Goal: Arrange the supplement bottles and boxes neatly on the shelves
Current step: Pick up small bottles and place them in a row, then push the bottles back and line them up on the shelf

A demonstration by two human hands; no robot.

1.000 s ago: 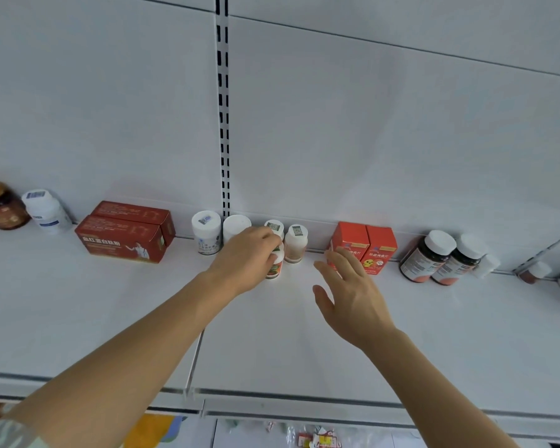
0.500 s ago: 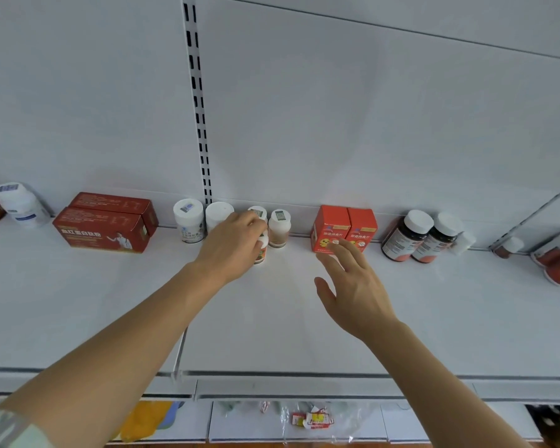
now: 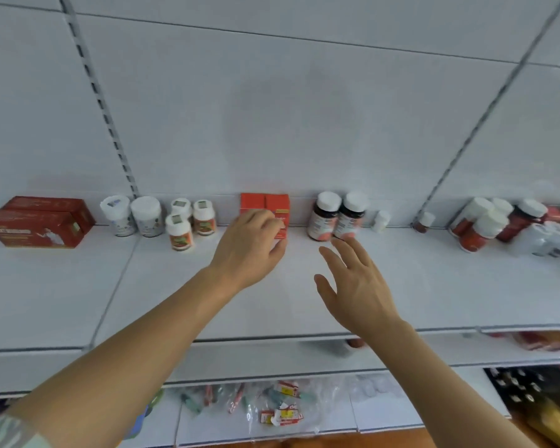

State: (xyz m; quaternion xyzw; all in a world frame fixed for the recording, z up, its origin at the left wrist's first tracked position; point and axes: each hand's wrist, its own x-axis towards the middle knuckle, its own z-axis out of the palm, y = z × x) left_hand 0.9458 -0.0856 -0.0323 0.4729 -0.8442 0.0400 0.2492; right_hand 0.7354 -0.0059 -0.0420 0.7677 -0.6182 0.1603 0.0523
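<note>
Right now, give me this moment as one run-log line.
left hand: grips orange-red boxes | right hand: open, fingers spread, near dark bottles | shelf: arranging unfinished

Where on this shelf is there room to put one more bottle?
Bare room lies on the shelf in front of the red boxes and the white bottles. The right end, around the bottle cluster, is crowded.

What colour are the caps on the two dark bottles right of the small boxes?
White caps on both dark bottles, clearest in the head view.

Single head view, facing forward-down, close above shelf (image 3: 401, 286)
</note>
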